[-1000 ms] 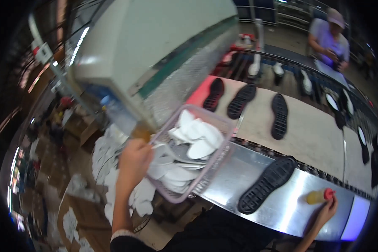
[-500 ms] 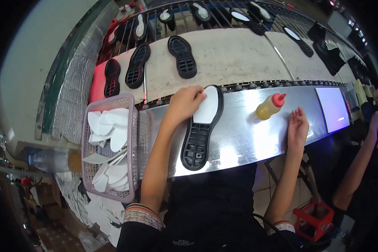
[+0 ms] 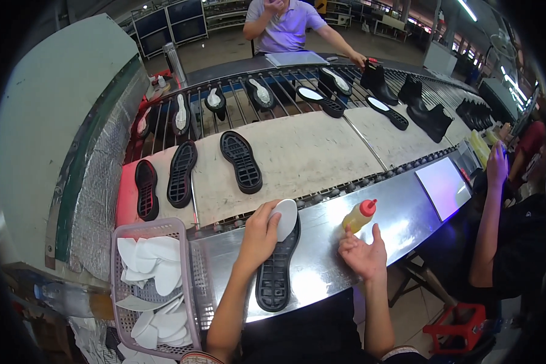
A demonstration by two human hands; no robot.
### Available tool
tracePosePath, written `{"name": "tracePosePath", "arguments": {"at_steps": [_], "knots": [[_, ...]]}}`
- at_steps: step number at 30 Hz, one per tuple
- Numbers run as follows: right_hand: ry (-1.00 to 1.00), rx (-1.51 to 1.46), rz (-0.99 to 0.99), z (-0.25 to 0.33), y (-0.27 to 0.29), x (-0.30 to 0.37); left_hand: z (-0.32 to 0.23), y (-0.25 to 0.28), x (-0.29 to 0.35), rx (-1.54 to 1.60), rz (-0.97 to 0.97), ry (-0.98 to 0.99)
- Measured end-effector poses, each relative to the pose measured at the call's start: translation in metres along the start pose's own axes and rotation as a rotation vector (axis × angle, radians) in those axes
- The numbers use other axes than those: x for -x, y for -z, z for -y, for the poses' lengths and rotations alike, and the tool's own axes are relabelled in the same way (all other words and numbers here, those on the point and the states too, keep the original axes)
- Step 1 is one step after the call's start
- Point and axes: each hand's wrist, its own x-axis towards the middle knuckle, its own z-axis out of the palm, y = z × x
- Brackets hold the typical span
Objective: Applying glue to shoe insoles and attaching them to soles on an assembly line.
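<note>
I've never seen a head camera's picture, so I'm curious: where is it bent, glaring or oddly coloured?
Head view: the conveyor looks bowed and the corners go black; head view: white glare spots the metal bench near the squeeze bottle; head view: red light tints the conveyor's left end, violet the pale board.

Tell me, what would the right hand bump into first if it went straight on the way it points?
Probably the red-capped squeeze bottle, just ahead of the right hand, though any gap is hard to judge.
</note>
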Motion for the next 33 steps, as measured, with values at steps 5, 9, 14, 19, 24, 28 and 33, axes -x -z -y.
{"name": "tracePosePath", "arguments": {"at_steps": [5,9,14,19,24,28,33], "knots": [[0.047,-0.054,-0.040,-0.007,-0.020,-0.026,0.010,-0.004,-0.004,0.511,-0.016,0.197],[0.087,-0.039,-0.155,0.000,-0.024,-0.045,0.002,0.001,-0.003,1.098,0.136,0.459],[0.327,0.517,0.158,-0.009,-0.045,-0.044,-0.011,0.002,0.002,1.355,0.132,0.499],[0.715,1.023,0.470,-0.049,-0.085,-0.032,-0.024,-0.001,0.006,1.578,0.172,0.589],[0.746,1.559,0.596,-0.057,-0.099,-0.026,-0.005,-0.007,0.002,1.776,0.237,0.559],[0.584,1.639,0.728,-0.066,-0.108,-0.015,-0.013,0.004,0.001,1.817,0.250,0.474],[0.541,1.824,0.920,-0.067,-0.114,-0.015,-0.033,0.011,0.003,1.815,0.226,0.511]]}}
